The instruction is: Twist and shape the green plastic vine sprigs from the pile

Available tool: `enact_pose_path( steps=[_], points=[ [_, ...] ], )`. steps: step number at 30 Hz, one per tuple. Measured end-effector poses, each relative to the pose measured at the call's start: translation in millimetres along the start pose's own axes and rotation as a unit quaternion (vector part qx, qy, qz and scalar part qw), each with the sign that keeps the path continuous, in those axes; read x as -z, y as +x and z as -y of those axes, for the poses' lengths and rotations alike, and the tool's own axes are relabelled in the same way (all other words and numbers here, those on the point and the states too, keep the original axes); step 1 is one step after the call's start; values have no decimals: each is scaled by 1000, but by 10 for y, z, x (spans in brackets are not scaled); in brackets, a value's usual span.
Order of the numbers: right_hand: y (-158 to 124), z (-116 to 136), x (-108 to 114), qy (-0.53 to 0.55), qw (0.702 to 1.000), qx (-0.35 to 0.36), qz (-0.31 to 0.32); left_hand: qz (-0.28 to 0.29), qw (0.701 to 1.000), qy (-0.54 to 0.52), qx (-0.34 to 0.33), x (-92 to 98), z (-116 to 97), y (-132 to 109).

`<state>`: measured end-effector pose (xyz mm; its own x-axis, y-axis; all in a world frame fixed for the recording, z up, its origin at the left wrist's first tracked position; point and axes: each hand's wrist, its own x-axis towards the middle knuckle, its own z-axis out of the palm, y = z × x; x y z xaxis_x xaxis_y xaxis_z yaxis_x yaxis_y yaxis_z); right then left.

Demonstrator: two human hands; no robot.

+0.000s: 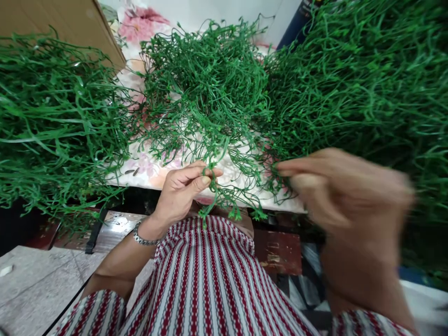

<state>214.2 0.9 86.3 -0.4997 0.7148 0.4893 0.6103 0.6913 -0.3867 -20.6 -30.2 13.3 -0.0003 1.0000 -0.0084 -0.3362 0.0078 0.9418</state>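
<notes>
My left hand [185,189] pinches a thin green plastic sprig [214,161] between thumb and fingers, just above my lap. The sprig's stems hang down over my striped red and white garment. It joins the tangled heap of green plastic sprigs [210,79] on the table in front of me. My right hand [345,186] is raised to the right and smeared by motion. It reaches toward the large mass of sprigs [367,79] on the right. Its fingers look drawn together, but I cannot make out whether they hold anything.
A third pile of green sprigs [52,121] fills the left side. They lie on a table with a floral cloth [147,165]. A brown cardboard box [63,23] stands at the back left. Grey tiled floor [35,280] lies at the lower left.
</notes>
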Motion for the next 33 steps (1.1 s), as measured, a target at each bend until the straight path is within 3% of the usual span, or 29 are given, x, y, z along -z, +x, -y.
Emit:
enact_pose_path(
  steps=[3,7,17,24,29,33],
  points=[
    [17,158,-336,54,991,11,118,-15,999,4,-32,-42,53,-13],
    [-28,126,-597,94,983,-5,158,-29,999,-14,-10,-78,78,-33],
    [-62,71,-550,119,984,-22,132,-2,998,-64,7,-112,82,-57],
    [-65,70,-410,53,992,17,109,10,998,-42,38,148,-24,-179],
    [-70,126,-441,49,990,49,123,50,995,81,-23,166,-168,-164],
    [-73,237,-591,78,990,61,99,147,941,301,-47,-15,-150,-135]
  ],
)
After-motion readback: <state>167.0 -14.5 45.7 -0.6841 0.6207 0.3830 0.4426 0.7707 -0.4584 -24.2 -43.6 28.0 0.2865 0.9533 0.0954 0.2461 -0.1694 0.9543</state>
